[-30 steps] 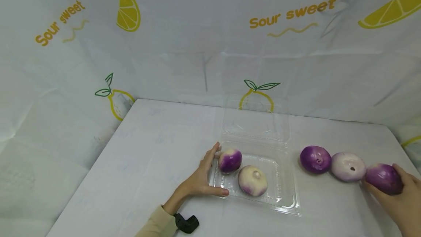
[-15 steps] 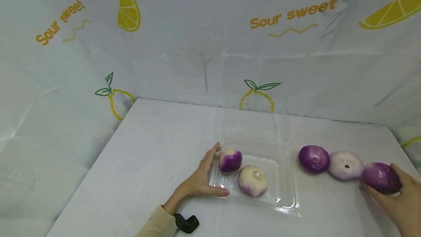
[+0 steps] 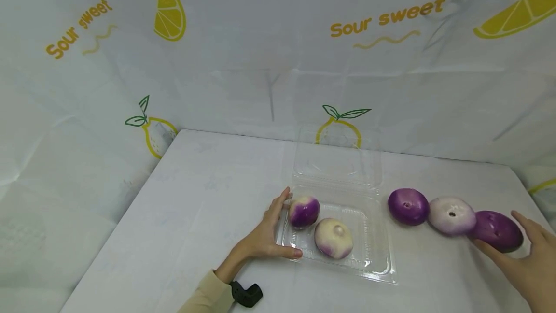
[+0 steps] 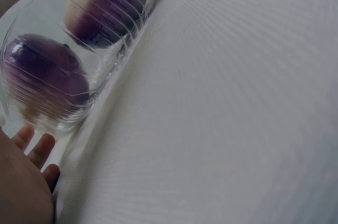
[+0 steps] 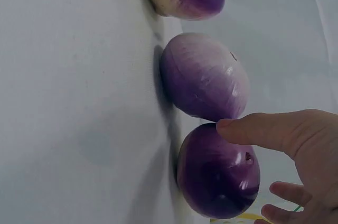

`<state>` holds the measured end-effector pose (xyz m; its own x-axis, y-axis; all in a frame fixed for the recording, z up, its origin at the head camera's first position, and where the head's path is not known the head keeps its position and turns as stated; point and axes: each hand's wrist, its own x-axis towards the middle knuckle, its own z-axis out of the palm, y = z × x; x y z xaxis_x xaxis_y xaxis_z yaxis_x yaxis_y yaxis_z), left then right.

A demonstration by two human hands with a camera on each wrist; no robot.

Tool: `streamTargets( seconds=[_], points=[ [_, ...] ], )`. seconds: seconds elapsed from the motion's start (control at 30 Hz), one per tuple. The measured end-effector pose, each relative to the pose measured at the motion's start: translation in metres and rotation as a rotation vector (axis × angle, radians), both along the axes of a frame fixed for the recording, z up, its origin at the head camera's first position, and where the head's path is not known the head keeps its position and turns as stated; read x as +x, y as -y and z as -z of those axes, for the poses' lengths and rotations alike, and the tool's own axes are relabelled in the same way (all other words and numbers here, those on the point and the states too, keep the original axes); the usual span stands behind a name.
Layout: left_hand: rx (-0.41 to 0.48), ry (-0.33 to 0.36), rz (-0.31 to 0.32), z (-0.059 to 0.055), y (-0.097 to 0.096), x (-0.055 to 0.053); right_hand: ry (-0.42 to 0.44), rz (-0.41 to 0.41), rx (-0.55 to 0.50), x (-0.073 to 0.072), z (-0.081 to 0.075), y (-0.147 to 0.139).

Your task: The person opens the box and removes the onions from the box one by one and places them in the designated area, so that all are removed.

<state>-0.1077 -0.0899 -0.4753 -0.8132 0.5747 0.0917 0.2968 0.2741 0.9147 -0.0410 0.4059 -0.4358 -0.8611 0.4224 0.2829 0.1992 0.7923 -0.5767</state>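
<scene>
My left hand [image 3: 266,236] rests against the left side of a clear plastic clamshell box [image 3: 377,255], fingers and thumb spread along it. Inside lie two glossy purple-and-cream round vegetables, like turnips or onions: one mostly purple [image 3: 304,212], one mostly cream [image 3: 334,238]. On the right, a dark purple one [image 3: 408,206], a pale one [image 3: 452,215] and another dark purple one [image 3: 496,231] form a row on the table. My right hand [image 3: 523,260] is spread around the rightmost; its thumb touches that vegetable [image 5: 219,171] in the right wrist view.
The box's transparent lid [image 3: 339,163] lies open toward the back. A white-covered table [image 3: 204,192] meets a white curtain [image 3: 243,62] printed with lemons and lettering. A black strap piece [image 3: 246,294] sits by my left sleeve [image 3: 208,296].
The three vegetables on the right have shifted a little leftward and toward the back. My right hand moved left with them, and its fingers have loosened from the rightmost. My left hand stayed put.
</scene>
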Motion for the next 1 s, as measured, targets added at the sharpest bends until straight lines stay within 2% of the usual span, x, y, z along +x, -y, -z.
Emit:
streamTargets(
  seconds=[0.33, 0.6, 0.73, 1.0],
  points=[
    [0.003, -0.007, -0.002, 0.0, 0.0, 0.0, -0.041, -0.02, 0.006, -0.002, -0.021, 0.02],
    [0.004, -0.005, -0.001, 0.0, 0.0, 0.0, -0.043, -0.069, -0.096, -0.001, -0.033, 0.043],
    [0.005, -0.002, -0.001, 0.0, 0.0, -0.001, -0.063, -0.12, -0.107, 0.002, -0.035, 0.054],
    [0.006, 0.004, -0.008, 0.0, 0.0, 0.0, -0.187, -0.258, -0.119, -0.003, -0.043, 0.078]
  ],
)
